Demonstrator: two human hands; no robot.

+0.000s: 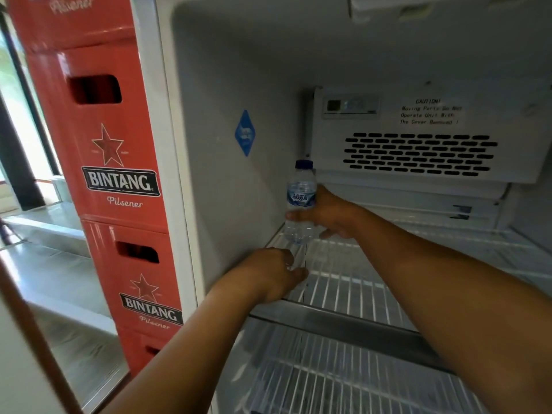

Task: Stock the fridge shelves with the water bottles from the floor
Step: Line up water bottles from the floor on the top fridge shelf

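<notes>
Clearly upright, cap up, water bottle [300, 204] in right hand [331, 215] grip; left hand [273, 273] grip unclear.

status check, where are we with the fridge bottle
Right grip round water bottle, upright at back-left of upper wire shelf. Left grip at shelf's front-left, contents unclear. Nothing seen in the way.

Bare wire shelf [373, 282] right of bottle [300, 204], vent housing [418, 144] overhead.

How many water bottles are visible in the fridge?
1: an Aqua bottle, upright at the wire shelf's back-left corner, held by the right hand. The left hand may hide another.
</notes>
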